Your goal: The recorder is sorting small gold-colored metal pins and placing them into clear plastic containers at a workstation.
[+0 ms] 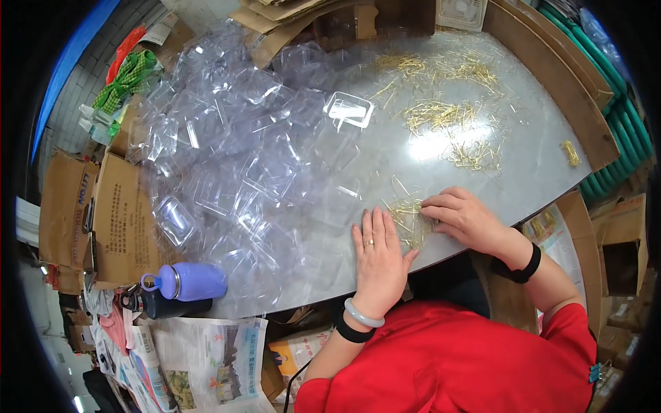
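A small heap of gold-coloured bent wire hooks (407, 212) lies near the front edge of the grey table, between my two hands. My left hand (381, 251) rests flat on the tabletop with fingers stretched out, the tips at the heap's left side. From the right, my right hand (465, 219) reaches in palm down, fingers loosely bent and apart, their tips touching the heap's right edge. Its thumb is mostly hidden, and nothing shows in its grasp. Farther back lie looser piles of the same gold hooks (441, 118).
Clear plastic blister shells (241, 138) pile over the table's left half; one shell (349, 110) lies apart. A purple bottle (200, 281) stands at the left front edge. Cardboard strips (551, 65) border the right side. A bundle of hooks (570, 153) sits at far right.
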`<state>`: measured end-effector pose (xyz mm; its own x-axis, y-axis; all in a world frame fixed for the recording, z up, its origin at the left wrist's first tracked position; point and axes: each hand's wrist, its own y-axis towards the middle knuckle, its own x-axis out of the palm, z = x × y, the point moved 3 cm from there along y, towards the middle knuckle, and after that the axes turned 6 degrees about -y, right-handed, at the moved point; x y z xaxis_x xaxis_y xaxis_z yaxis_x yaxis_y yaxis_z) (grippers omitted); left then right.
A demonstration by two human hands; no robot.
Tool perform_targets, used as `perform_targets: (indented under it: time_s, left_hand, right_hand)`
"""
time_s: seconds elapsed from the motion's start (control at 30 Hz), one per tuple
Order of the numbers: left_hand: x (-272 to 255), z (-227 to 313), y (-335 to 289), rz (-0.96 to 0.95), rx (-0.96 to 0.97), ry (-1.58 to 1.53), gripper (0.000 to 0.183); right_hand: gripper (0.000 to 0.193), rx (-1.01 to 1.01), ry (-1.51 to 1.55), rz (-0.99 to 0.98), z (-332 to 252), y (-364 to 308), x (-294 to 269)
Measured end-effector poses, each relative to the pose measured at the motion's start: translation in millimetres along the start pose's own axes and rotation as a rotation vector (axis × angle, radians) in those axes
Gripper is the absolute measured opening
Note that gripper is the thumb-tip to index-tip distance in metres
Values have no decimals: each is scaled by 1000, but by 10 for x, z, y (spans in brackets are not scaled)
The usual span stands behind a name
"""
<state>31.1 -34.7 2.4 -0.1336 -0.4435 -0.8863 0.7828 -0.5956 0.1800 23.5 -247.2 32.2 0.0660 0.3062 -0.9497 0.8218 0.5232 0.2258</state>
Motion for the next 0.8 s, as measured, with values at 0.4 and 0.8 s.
perform_targets:
  time_s: [0.4,0.8]
  left_hand:
    - [0,60,66,78,-26,-65,92]
    - [-44,27,57,109,93,-111,64]
  right_hand:
    - [27,-4,131,-233,-28,390,-153]
    - [40,236,-60,-234,187,1256,70]
